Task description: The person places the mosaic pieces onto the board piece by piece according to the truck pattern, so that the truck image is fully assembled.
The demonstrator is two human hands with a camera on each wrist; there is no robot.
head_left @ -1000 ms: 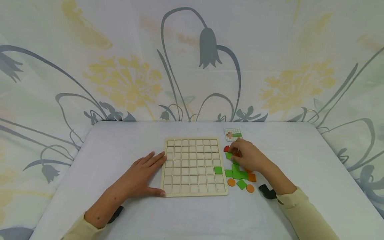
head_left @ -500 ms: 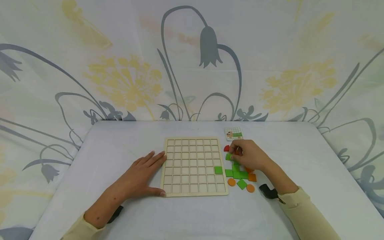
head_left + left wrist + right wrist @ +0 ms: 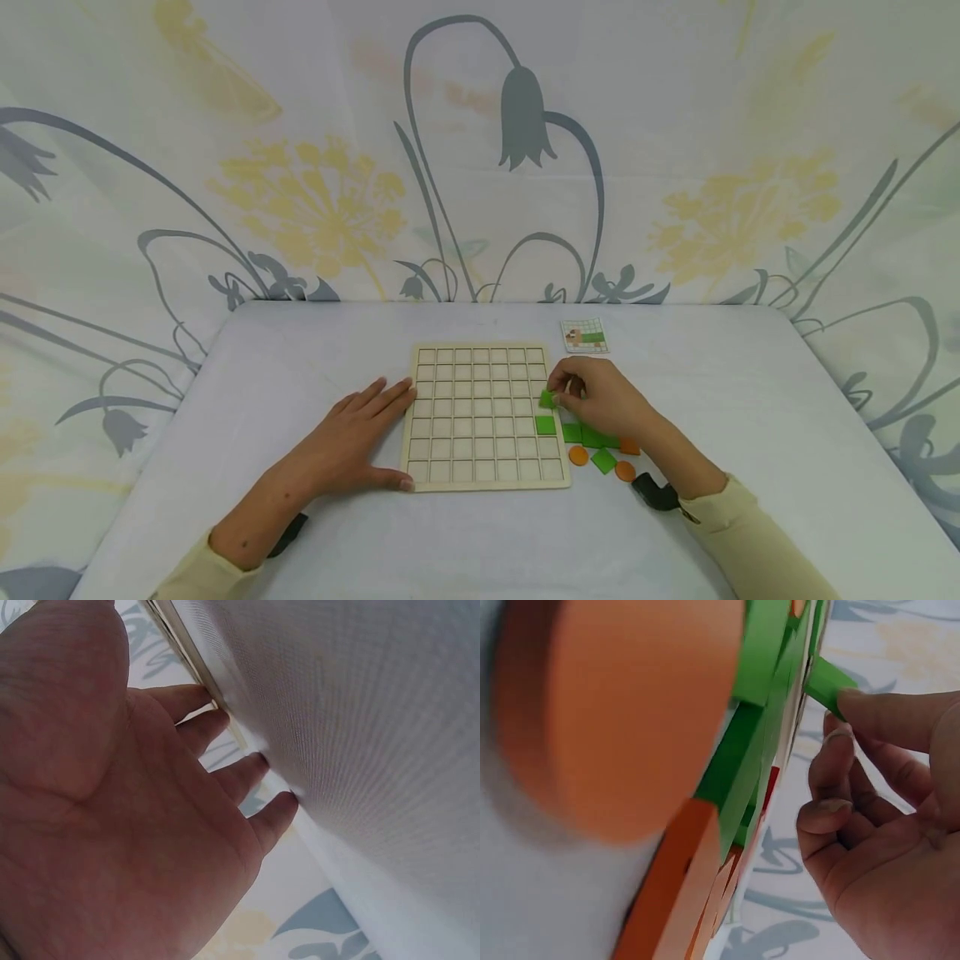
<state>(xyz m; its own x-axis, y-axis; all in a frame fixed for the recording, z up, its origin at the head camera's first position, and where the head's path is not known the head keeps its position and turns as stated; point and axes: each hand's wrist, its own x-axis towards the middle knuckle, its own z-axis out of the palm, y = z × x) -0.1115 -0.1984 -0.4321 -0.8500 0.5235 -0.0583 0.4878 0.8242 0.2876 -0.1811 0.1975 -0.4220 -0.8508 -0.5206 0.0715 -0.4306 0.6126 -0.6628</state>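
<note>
A square wooden grid board (image 3: 483,417) lies on the white table. My left hand (image 3: 341,442) is spread flat at its left side, fingertips at the edge; the left wrist view shows the same hand (image 3: 142,802) with fingers extended. Between thumb and index finger, my right hand (image 3: 603,396) pinches a small green square tile (image 3: 547,399) over the board's right column. In the right wrist view that tile (image 3: 829,686) is tilted, one edge at the board, beside my right hand (image 3: 885,802). Just below it, another green tile (image 3: 545,426) sits in a cell.
Right of the board lie several loose pieces: green squares (image 3: 603,460), orange round pieces (image 3: 578,456) and an orange square (image 3: 629,447). My right hand partly covers this pile. A small picture card (image 3: 585,336) lies behind it. A patterned curtain (image 3: 480,167) hangs behind the table.
My right hand has moved left from the loose pieces to the board's right column, carrying a green square tile. My left hand has stayed in place.
</note>
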